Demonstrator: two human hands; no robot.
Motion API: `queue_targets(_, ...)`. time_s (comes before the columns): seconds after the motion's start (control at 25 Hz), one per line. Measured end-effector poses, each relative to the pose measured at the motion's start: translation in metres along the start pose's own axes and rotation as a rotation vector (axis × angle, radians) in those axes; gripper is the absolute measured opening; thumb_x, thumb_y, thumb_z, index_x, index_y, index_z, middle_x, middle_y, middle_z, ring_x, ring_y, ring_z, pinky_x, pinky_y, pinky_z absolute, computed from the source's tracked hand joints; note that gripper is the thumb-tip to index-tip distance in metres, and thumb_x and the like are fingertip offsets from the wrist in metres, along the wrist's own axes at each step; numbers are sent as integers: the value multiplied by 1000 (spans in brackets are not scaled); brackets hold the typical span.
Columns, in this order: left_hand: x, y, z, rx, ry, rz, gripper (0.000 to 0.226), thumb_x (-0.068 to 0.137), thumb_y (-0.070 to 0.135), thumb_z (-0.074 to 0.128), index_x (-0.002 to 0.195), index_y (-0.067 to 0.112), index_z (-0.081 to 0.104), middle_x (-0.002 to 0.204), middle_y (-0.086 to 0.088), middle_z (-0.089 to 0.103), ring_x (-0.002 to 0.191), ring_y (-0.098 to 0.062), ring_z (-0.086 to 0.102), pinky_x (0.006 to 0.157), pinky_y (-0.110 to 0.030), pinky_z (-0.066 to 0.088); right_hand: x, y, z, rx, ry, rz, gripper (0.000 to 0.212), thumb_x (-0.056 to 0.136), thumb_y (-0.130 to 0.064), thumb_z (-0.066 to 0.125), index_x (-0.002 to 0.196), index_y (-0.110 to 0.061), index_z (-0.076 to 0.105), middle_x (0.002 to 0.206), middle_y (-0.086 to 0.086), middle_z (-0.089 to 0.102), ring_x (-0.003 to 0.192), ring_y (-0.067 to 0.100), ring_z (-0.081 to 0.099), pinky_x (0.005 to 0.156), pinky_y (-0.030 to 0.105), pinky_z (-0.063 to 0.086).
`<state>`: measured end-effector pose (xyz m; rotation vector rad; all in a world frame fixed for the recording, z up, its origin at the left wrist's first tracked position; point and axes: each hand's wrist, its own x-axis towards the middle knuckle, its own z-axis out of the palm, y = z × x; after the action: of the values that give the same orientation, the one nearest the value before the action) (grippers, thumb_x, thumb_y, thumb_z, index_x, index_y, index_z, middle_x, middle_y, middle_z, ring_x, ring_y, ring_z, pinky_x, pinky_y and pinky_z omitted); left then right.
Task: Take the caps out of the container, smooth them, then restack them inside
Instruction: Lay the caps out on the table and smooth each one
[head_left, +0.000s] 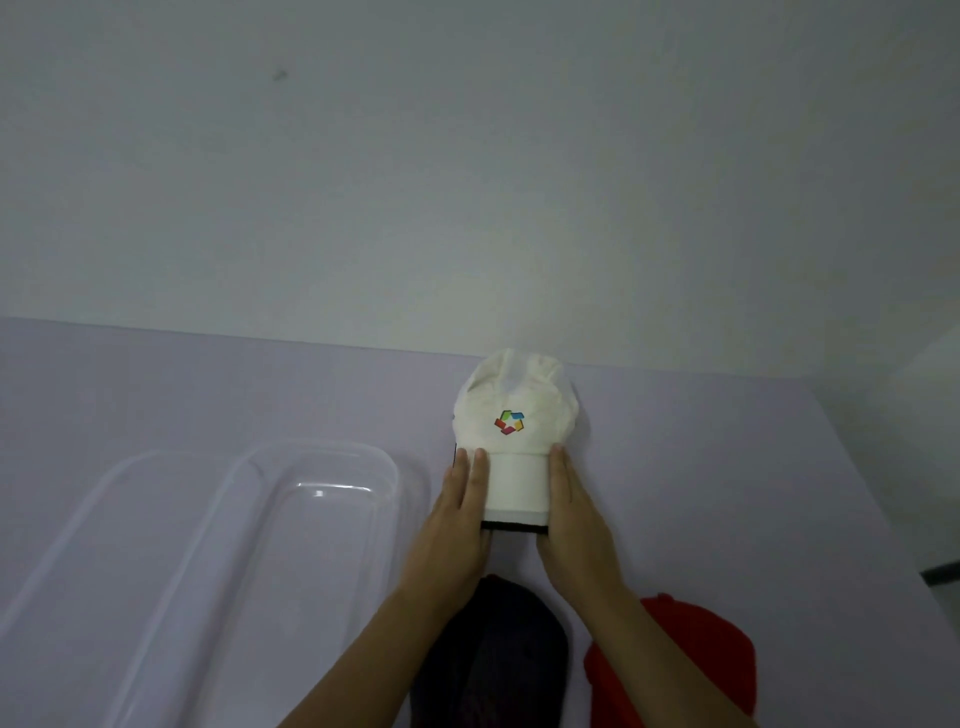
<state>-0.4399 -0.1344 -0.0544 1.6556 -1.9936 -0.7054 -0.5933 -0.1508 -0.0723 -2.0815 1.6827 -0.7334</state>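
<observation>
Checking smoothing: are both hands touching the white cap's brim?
Touching. Head view shows left hand and right hand flat against the white cap at its brim.

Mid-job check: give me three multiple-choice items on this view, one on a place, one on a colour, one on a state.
1. Where is the clear container relative to the white cap?
A. behind it
B. to its left
C. on top of it

2. What colour is the near-right cap?
A. green
B. yellow
C. red

3. How do the left hand and the right hand lie?
A. flat, fingers straight, along the two sides of the white cap's brim
B. clenched, away from the cap
C. inside the container

Answers:
1 B: the clear container lies left of the white cap.
2 C: the near-right cap is plainly red.
3 A: both hands lie flat along the brim's sides.
</observation>
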Motion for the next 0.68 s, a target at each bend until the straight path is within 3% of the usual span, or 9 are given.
queue_targets(0.08, -10, 3, -12, -62, 71, -28, 74, 92, 6, 42, 146, 21, -6, 158, -9, -3, 137, -32, 32, 99, -33, 40, -9, -12, -13, 81, 32, -38, 70, 85, -17, 40, 144, -9, 3, 154, 15, 15, 133, 25, 37, 102, 40, 42)
queue_targets(0.2, -25, 24, -27, -243, 127, 26, 73, 91, 7, 39, 144, 26, -6, 158, -2, 5, 145, -22, 19, 116, -37, 26, -22, -28, -33, 227, 36, -40, 70, 87, -18, 41, 144, -16, 1, 154, 9, 22, 129, 12, 39, 101, 17, 35)
queue_targets(0.24, -30, 35, -29, -326, 154, 44, 67, 94, 7, 39, 144, 30, 0, 155, 4, 13, 143, -14, 24, 115, -30, 26, -26, -34, -38, 296, 52, -36, 70, 87, -18, 42, 145, -17, 2, 150, 5, 30, 126, 4, 41, 100, 10, 33)
queue_targets(0.32, -40, 59, -31, -362, 223, 79, 53, 100, 3, 32, 134, 41, 18, 140, 22, 33, 126, 12, 40, 100, -7, 34, -32, -48, -49, 454, 77, -23, 67, 88, -18, 43, 144, -24, 6, 136, -12, 42, 115, -18, 42, 93, 0, 32)
queue_targets(0.4, -46, 71, -30, -453, 255, 75, 44, 101, 6, 26, 124, 44, 27, 129, 25, 41, 112, 22, 46, 89, -1, 39, -38, -55, -58, 549, 99, -22, 63, 87, -20, 43, 140, -31, 9, 126, -25, 41, 109, -26, 41, 90, -2, 33)
queue_targets(0.52, -53, 80, -23, -685, 231, 29, 45, 100, 11, 30, 126, 48, 25, 135, 24, 39, 119, 21, 40, 95, -4, 38, -52, -59, -65, 585, 93, -20, 64, 86, -29, 46, 139, -33, 11, 129, -22, 43, 111, -22, 43, 93, 2, 35)
queue_targets(0.6, -59, 87, -19, -735, 241, 22, 44, 100, 10, 31, 124, 46, 26, 128, 28, 40, 112, 24, 44, 87, 0, 39, -60, -62, -67, 621, 88, -15, 65, 84, -30, 47, 138, -37, 10, 128, -26, 40, 112, -23, 42, 93, 2, 35)
queue_targets(0.68, -64, 87, -18, -747, 252, -3, 43, 101, 11, 32, 129, 43, 27, 130, 25, 42, 119, 14, 45, 92, -4, 40, -66, -61, -72, 611, 69, -15, 69, 82, -37, 48, 139, -36, 10, 130, -26, 39, 113, -21, 42, 94, 3, 35)
